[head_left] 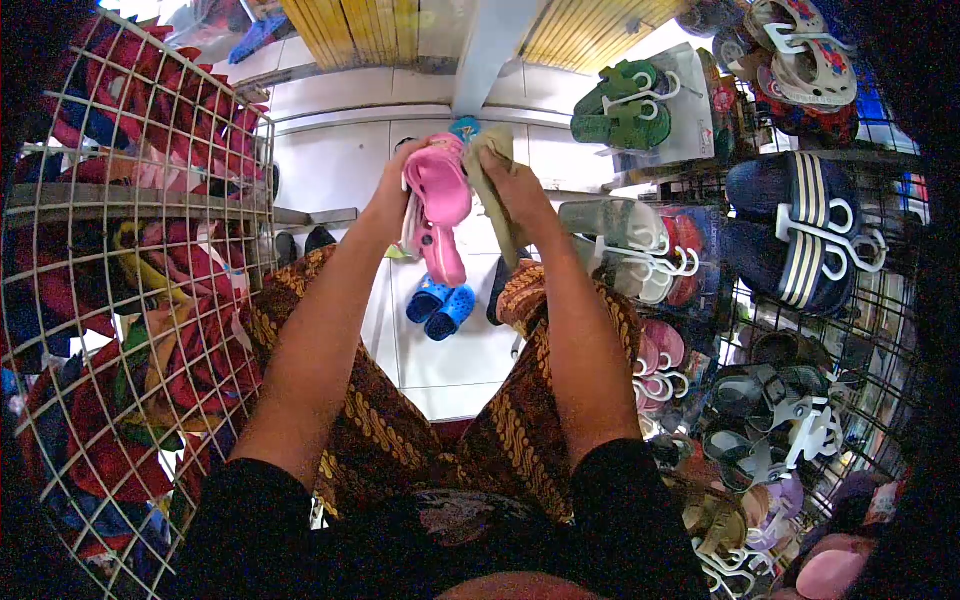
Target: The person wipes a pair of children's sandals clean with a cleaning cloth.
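My left hand [392, 192] grips a pair of pink clog sandals [438, 205], held up in front of me with the soles toward the camera. Pressed against the pink pair is an olive-tan cloth [490, 178], and my right hand [520, 190] holds it. Both arms reach forward over my lap, which is covered by a brown batik-patterned skirt [400, 420]. A pair of blue clogs [440, 305] lies on the white tiled floor just beyond my knees.
A wire rack [120, 300] on the left is packed with red and multicoloured footwear. On the right, a wire display [800, 300] carries sandals on white hangers: green ones [625, 105], navy striped slides [800, 235], pink and grey pairs. Dark shoes [300, 243] stand on the floor.
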The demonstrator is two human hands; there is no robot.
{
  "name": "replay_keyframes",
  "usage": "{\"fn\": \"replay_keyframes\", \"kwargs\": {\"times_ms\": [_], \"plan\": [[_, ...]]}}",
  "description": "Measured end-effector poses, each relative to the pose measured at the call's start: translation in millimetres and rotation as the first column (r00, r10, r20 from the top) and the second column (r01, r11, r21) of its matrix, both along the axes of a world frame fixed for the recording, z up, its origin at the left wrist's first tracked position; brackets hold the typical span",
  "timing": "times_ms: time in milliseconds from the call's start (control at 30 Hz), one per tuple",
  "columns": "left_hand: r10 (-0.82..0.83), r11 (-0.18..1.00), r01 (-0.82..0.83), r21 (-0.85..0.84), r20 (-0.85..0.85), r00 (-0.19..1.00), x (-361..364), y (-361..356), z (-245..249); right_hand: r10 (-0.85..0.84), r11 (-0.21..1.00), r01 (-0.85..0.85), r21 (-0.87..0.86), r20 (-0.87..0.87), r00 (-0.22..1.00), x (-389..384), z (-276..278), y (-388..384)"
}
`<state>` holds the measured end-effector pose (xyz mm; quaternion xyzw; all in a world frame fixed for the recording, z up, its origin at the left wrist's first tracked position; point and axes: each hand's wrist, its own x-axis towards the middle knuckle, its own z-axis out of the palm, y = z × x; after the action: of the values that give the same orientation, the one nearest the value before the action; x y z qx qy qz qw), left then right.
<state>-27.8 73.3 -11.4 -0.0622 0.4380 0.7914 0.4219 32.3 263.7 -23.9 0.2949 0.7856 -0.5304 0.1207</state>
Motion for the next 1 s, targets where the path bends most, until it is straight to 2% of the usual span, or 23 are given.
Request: {"fn": "replay_keyframes", "kwargs": {"times_ms": [33, 167, 267, 300, 367, 400, 467, 533, 600, 667, 700, 733, 767, 800, 833, 867, 900, 933, 967, 1000], "plan": [[-0.017, 1.0, 0.017, -0.001, -0.018, 1.0, 0.6, -1.1, 1.3, 0.036, 0.997, -0.038, 0.063, 0.026, 0.999, -0.5, -0.1, -1.7], [-0.015, 0.998, 0.017, -0.057, 0.039, 0.999, 5.3, -0.1, 5.2, -0.043, 0.999, 0.044, 0.025, -0.037, 0.998, 2.9, -2.5, 4.2], [-0.003, 0.998, -0.005, 0.063, 0.131, 0.991, 0.5, 0.7, -9.9, 0.074, 0.996, -0.07, 0.063, -0.05, 0.996, 2.0, -6.0, -0.2], [-0.028, 0.999, 0.022, 0.045, 0.138, 0.99, 1.1, 1.2, -15.8, 0.077, 0.959, -0.071, 0.274, -0.013, 0.997, 0.0, -4.8, 2.2], [-0.081, 0.997, 0.08, 0.012, 0.152, 0.985, 3.4, 3.6, -17.8, -0.02, 0.972, 0.026, 0.234, -0.029, 0.999, 2.4, -5.8, 4.7], [-0.058, 0.998, 0.053, 0.043, 0.143, 0.988, 5.5, 4.4, -18.4, -0.07, 0.974, 0.077, 0.215, -0.038, 0.997, 3.4, -5.8, 5.9], [-0.006, 0.994, -0.007, 0.107, 0.123, 0.992, 8.3, 5.6, -12.3, -0.029, 0.993, 0.032, 0.117, -0.033, 0.999, 2.8, -2.7, 2.0], [0.008, 0.998, -0.014, 0.067, 0.099, 0.995, 1.2, 5.4, -14.7, 0.022, 1.0, -0.022, 0.014, -0.029, 0.999, 1.7, -3.1, -3.7], [-0.021, 1.0, 0.02, 0.011, 0.091, 0.996, 0.2, 2.0, -22.9, -0.004, 0.992, 0.005, 0.124, -0.012, 1.0, 1.6, -11.3, 0.1], [-0.05, 0.997, 0.053, -0.048, 0.064, 0.997, 7.0, 3.3, -16.0, -0.029, 0.98, 0.029, 0.196, 0.001, 1.0, 2.4, 6.1, 2.5], [-0.048, 0.998, 0.052, -0.046, 0.076, 0.996, 9.2, 3.1, -12.1, -0.062, 0.992, 0.063, 0.108, -0.012, 0.998, 2.4, 1.2, 2.6], [-0.045, 0.998, 0.049, -0.043, 0.087, 0.995, 9.2, 3.3, -9.6, -0.022, 0.997, 0.021, 0.078, 0.007, 1.0, 1.6, -2.4, 3.4], [-0.014, 0.998, 0.011, 0.06, 0.046, 0.999, 2.2, 3.8, -24.8, 0.02, 0.999, -0.021, 0.045, 0.025, 0.999, 0.7, -6.3, 3.8], [0.03, 0.996, -0.034, 0.077, 0.056, 0.998, 0.3, 2.6, -31.4, 0.062, 0.998, -0.062, 0.01, 0.043, 0.997, 0.1, -10.5, 4.0], [0.072, 0.992, -0.079, 0.094, 0.068, 0.995, -0.5, 3.4, -22.2, 0.012, 0.963, -0.012, -0.271, -0.001, 1.0, 8.3, 8.0, -6.3], [0.113, 0.987, -0.121, 0.11, 0.081, 0.99, 0.3, 3.3, -17.9, 0.04, 0.993, -0.04, -0.11, -0.003, 0.999, 6.2, 9.7, -5.6], [0.077, 0.99, -0.073, 0.125, -0.035, 0.996, 2.6, 0.1, -18.8, 0.067, 0.996, -0.067, 0.054, 0.001, 0.998, 3.1, 10.2, -2.8], [0.042, 0.995, -0.043, 0.089, 0.016, 0.999, 4.5, 0.6, -17.5, 0.094, 0.971, -0.094, 0.219, 0.009, 0.996, -0.2, 9.2, 1.1], [0.008, 0.998, -0.012, 0.054, 0.068, 0.998, 6.1, 1.8, -16.3, -0.038, 0.985, 0.043, 0.169, -0.032, 0.999, 0.5, 0.2, 2.2], [-0.022, 1.0, 0.019, 0.023, 0.121, 0.992, 6.9, 2.8, -15.0, -0.026, 0.992, 0.029, 0.126, -0.019, 0.999, 0.8, -4.4, 5.0]]}}
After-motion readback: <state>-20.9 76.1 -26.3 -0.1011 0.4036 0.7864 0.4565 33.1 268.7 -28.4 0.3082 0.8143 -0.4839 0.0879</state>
